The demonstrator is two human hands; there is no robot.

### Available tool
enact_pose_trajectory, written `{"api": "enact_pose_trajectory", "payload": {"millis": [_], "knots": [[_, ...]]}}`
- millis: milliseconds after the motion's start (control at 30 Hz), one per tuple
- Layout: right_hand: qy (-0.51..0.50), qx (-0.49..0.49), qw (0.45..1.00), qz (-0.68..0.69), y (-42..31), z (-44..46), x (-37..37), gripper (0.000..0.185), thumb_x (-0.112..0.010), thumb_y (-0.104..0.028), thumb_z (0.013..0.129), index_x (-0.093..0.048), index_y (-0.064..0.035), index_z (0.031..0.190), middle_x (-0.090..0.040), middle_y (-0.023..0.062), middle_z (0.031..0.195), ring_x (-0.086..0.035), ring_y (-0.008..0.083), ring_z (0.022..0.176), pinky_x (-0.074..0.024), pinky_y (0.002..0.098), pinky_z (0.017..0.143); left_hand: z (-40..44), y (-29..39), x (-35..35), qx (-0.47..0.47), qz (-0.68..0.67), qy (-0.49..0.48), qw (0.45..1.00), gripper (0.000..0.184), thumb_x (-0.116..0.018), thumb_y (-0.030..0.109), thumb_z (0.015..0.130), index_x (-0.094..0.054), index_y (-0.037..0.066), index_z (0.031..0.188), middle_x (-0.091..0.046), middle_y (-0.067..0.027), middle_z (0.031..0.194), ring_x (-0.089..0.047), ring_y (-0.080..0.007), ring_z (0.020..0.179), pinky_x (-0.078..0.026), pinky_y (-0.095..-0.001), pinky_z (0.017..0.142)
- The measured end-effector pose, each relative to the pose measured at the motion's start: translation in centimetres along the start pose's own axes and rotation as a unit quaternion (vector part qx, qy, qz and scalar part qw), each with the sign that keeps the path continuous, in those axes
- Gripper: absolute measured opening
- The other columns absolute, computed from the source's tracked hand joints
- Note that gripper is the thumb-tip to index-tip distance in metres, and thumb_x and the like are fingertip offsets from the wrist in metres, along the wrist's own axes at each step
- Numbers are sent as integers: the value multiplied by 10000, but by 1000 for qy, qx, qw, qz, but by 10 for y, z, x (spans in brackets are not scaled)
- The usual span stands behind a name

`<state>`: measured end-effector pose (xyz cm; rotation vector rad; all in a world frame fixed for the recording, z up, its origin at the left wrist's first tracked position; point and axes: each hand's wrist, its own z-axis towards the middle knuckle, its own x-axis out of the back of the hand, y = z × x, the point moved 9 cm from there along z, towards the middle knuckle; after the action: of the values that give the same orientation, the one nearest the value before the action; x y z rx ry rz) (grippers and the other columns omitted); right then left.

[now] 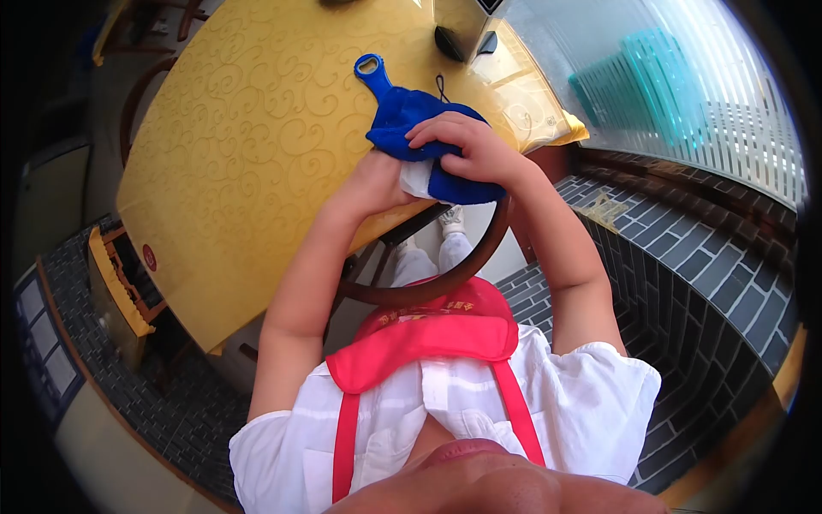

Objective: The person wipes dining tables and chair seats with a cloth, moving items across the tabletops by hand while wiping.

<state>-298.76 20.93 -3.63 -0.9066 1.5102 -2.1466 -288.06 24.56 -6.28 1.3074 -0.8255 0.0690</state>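
Cloth (419,111): blue and bunched, between the two hands at the near edge of the table (248,146); it lies under the right fingers and over the left ones, and one flap hangs below the right thumb.
Right hand (471,146): fingers bent over the cloth from above, holding a fold of it against the thumb.
Left hand (381,182): wrist and part of the hand show to the left of the right fingers; its own fingers go in under the cloth and out of sight, so I cannot tell whether they are wide or narrow.
White fabric (417,179): between the left hand and the blue flap, just below the right fingers; whether it is a separate piece or a lining is unclear.
Handle (378,82): blue, with an opening at its rounded end, sticking out of the cloth beyond the left fingers and pointing away from the body.
Black loop (439,86): thin, just beyond the right fingers.
Table surface: yellow with a scroll pattern, spreading left of the fingers and beyond them.
Shiny box (469,26): on the table, beyond the right fingers, with dark pieces at its base.
Wooden chair (428,295): curved rail nearer the body than the fingers.
Red apron (445,343): over a white shirt (591,385), below the fingers and chair rail.
Window (736,120): right of the fingers, past the table, a teal shape (659,81) showing through it.
Dark brickwork (685,248): right of the fingers and lower.
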Motion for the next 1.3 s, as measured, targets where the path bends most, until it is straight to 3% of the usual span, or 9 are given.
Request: {"api": "enact_pose_trajectory", "payload": {"millis": [167, 300, 433, 500, 600, 667, 767, 900, 1300], "knots": [[-99, 10, 992, -84, 16, -19, 7, 281, -527, 15, 618, -617, -53, 875, -655, 64, 1000, -577, 266, 955, -449, 358, 895, -3, -17, -4, 53, 39, -24, 998, 850, -851, 269, 609, -454, 49, 1328, -495, -192, 1300, -475, -365, 1227, -395, -405, 1047], [-86, -226, 970, -10, 53, -91, 55, 311, -488, 45, 629, -633, -33, 893, -661, 81, 1023, -586, 226, 1037, -433, 341, 967, -15, -32, -4, 23, 88, 17, 996, 873, -849, 327, 619, -449, 17, 1331, -479, -228, 1302, -469, -379, 1227, -406, -424, 1037], [313, -274, 854, 312, 51, -144, 95, 546, -480, 38, 710, -525, 4, 1252, -563, 168, 1262, -544, 283, 1176, -421, 379, 1030, -30, -28, 11, 32, 68, 61, 995, 876, -849, 269, 623, -424, 28, 1350, -479, -209, 1297, -458, -363, 1238, -394, -416, 1053], [341, -253, 847, 319, 38, -141, 77, 645, -508, 8, 705, -448, -10, 1346, -512, 176, 1322, -518, 290, 1214, -420, 381, 1035, -46, -22, 38, 62, 76, 92, 991, 896, -857, 216, 609, -409, 33, 1362, -473, -198, 1300, -459, -356, 1235, -398, -411, 1050], [198, -235, 930, 200, 9, -93, -12, 675, -491, 55, 692, -435, -26, 1360, -488, 136, 1364, -471, 270, 1274, -354, 365, 1080, -117, -38, 110, 160, 110, 178, 965, 939, -885, 196, 593, -395, 47, 1380, -458, -178, 1295, -463, -345, 1208, -414, -398, 1028], [14, -57, 998, 29, -28, -42, -101, 709, -522, 63, 670, -426, -35, 1366, -469, 172, 1378, -426, 332, 1316, -328, 381, 1099, -187, -61, 163, 255, 87, 270, 924, 953, -886, 165, 600, -378, 39, 1397, -452, -154, 1303, -460, -308, 1221, -412, -381, 1023], [-185, 73, 975, -95, -38, -7, -262, 709, -640, -131, 762, -379, -44, 1415, -416, 152, 1452, -334, 303, 1392, -215, 508, 1146, -311, -119, 213, 378, 35, 408, 830, 948, -881, 129, 607, -375, 15, 1401, -447, -152, 1312, -456, -281, 1227, -408, -379, 1019], [-204, 183, 926, -260, -24, 28, -341, 655, -610, -383, 830, -446, -90, 1394, -424, 98, 1461, -317, 262, 1402, -177, 491, 1161, -401, -171, 243, 478, 115, 447, 747, 957, -880, 220, 621, -371, -22, 1394, -458, -211, 1318, -460, -333, 1229, -392, -414, 1038], [37, -156, 878, -451, 39, -57, -24, 567, -610, -374, 851, -489, -206, 1379, -443, 32, 1452, -345, 241, 1387, -208, 452, 1143, -386, -160, 250, 504, 321, 443, 668, 1122, -884, 366, 614, -253, -31, 1453, -195, -267, 1521, -175, -371, 1431, -245, -442, 1140]]}}
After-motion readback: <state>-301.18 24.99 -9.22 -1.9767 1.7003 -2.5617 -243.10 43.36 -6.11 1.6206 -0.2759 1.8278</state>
